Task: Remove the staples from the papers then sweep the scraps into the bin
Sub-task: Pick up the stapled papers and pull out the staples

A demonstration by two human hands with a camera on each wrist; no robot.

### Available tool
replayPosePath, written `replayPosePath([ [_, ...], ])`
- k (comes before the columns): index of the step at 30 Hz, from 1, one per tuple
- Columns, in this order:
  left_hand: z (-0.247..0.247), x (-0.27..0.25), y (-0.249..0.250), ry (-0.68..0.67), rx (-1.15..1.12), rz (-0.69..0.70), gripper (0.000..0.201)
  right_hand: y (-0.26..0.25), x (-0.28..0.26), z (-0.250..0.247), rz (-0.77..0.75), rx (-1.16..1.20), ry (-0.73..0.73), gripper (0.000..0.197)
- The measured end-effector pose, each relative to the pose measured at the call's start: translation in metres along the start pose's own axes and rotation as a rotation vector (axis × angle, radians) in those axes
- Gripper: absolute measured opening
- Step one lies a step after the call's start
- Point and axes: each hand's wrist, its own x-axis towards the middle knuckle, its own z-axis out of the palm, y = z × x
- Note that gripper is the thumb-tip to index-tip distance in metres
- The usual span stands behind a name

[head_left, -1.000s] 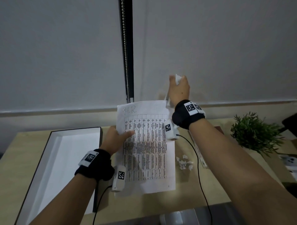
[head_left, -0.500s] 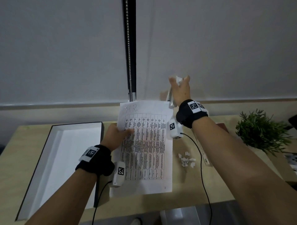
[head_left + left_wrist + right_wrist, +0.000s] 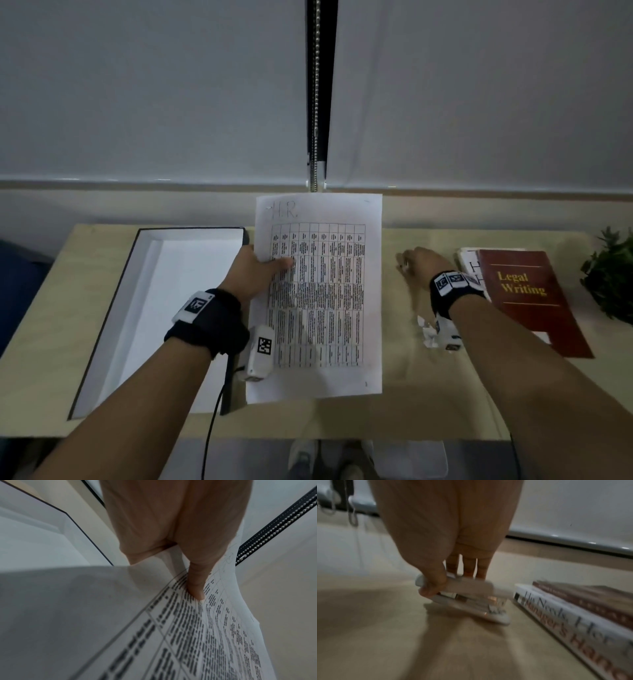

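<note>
Pale desk (image 3: 404, 404) carries, nearest, one scrap pile (image 3: 428, 334). One sheaf of papers (image 3: 322, 298) is lifted in the left hand (image 3: 255, 274) grip; right hand (image 3: 423, 265) grips one white stapler (image 3: 462, 597) beside two stacked books (image 3: 534, 301); one white bin (image 3: 161, 308) at left.

A: What is the right hand (image 3: 443, 536) doing?

B: It holds a white stapler (image 3: 462, 597). The thumb (image 3: 433, 586) is on one side and the fingers (image 3: 468, 569) curl round the other. The picture is a bit blurry.

A: Where is the stapler?

B: Low over the tan table (image 3: 419, 642), tipped down toward 4 o'clock. I cannot tell if its tip touches the table.

A: What is next to it?

B: Two books at 3 o'clock, just beside the stapler. The white book (image 3: 573, 626) lies at the bottom. The brown book (image 3: 590, 597) lies on top of it.

A: And far away?

B: A pale wall (image 3: 573, 504) at 12 o'clock, and a hanging cord (image 3: 352, 513) at 10 o'clock.
</note>
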Motion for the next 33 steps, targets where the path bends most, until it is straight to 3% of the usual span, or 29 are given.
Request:
replayPosePath([
  [5, -0.001, 0.005, -0.004, -0.004, -0.012, -0.027, 0.02, -0.006, 0.005, 0.025, -0.032, -0.134, 0.061, 0.034],
  [7, -0.002, 0.005, -0.005, -0.01, -0.021, -0.026, 0.022, -0.014, 0.0, 0.021, -0.008, -0.012, 0.133, 0.043],
  [8, -0.005, 0.004, -0.005, -0.012, -0.031, -0.026, 0.021, -0.022, -0.006, 0.017, 0.0, 0.195, 0.206, 0.042],
  [10, -0.012, 0.0, -0.002, -0.012, -0.06, -0.025, 0.019, -0.048, -0.031, 0.004, 0.023, 0.839, 0.298, 0.032],
  [12, -0.025, -0.002, -0.001, -0.012, -0.082, -0.018, 0.019, -0.082, -0.07, -0.013, 0.007, 1.346, 0.118, 0.039],
  [13, -0.034, -0.003, 0.001, -0.012, -0.086, -0.016, 0.022, -0.098, -0.09, -0.019, -0.025, 1.479, -0.017, 0.044],
  [15, -0.056, -0.006, 0.005, -0.008, -0.083, -0.027, 0.029, -0.128, -0.117, -0.026, -0.146, 1.483, -0.131, 0.042],
  [17, -0.082, -0.012, 0.009, 0.022, -0.042, -0.047, 0.025, -0.16, -0.129, -0.029, -0.202, 1.399, -0.074, 0.028],
  [20, -0.125, -0.02, 0.001, 0.112, -0.071, -0.032, 0.024, -0.214, -0.128, -0.025, -0.138, 1.413, -0.042, 0.022],
  [25, -0.187, -0.041, -0.056, 0.259, -0.065, -0.106, 0.046, -0.3, -0.119, -0.001, -0.024, 1.398, -0.053, 0.027],
  [28, -0.207, -0.051, -0.091, 0.304, 0.041, -0.172, 0.062, -0.34, -0.113, 0.019, 0.082, 1.362, -0.086, 0.03],
  [33, -0.225, -0.043, -0.139, 0.328, 0.282, -0.161, 0.065, -0.381, -0.088, 0.045, 0.174, 1.18, -0.159, 0.029],
])
